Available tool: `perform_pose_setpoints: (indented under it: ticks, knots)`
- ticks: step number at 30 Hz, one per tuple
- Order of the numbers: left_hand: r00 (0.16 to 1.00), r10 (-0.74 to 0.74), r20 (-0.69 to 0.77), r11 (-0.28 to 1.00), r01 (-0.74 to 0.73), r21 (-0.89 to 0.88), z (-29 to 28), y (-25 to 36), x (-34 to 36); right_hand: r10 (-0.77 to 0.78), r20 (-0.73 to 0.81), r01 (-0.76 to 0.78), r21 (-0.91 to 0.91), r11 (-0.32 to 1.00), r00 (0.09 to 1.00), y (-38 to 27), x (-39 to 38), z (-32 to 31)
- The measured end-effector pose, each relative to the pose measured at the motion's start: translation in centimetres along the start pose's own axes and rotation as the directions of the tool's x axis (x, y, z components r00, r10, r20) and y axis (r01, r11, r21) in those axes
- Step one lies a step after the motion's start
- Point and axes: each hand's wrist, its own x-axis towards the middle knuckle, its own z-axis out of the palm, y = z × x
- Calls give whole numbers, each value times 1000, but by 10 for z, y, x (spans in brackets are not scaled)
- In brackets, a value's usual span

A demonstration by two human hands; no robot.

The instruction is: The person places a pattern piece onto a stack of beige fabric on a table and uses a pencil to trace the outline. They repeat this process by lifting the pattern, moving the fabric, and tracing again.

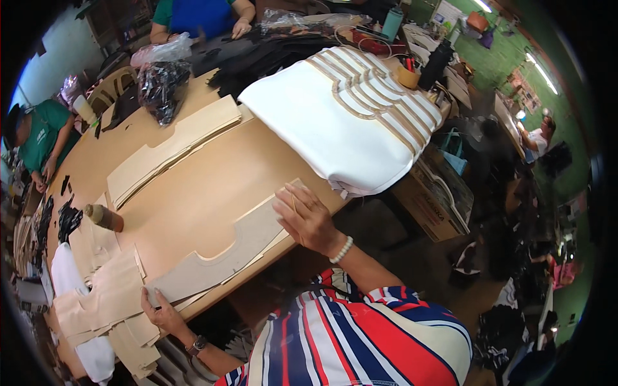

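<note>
A long grey curved pattern piece point(212, 256) with a cut-out notch lies over thin beige sheets along the table's near edge. My right hand point(304, 217) rests on its right end with fingers stretched out; a thin yellowish item shows between them, too small to name. My left hand point(161, 312) touches the piece's left end at the table edge, fingers apart. Stacked beige pattern pieces point(96, 302) lie just left of it. Beyond the grey piece are a long beige stack point(164, 151) and, at the right, a white padded piece point(290, 119) with tan curved bands.
The wooden table point(212, 193) also bears a brown cylinder point(103, 219), plastic bags point(167, 90), black material point(251, 71), a teal bottle point(391, 26) and tools. Co-workers sit at the left point(48, 135), far side point(199, 19) and far right point(541, 138). A cardboard box point(425, 212) stands below right.
</note>
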Motion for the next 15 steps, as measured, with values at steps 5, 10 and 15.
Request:
perform_pose_setpoints:
  ticks: [5,10,15]
  knots:
    - [1000,4,-29,1000,-4,3,-3,2,-2,122,-271,-211,-326,922,955,-5,20,-67]
    - [998,20,-53,1000,-21,-22,0,7,-2,394,-33,-393,-191,900,919,19,16,-66]
    - [997,-4,-74,997,-3,-83,0,14,-2,372,-85,-381,-246,891,924,10,23,-62]
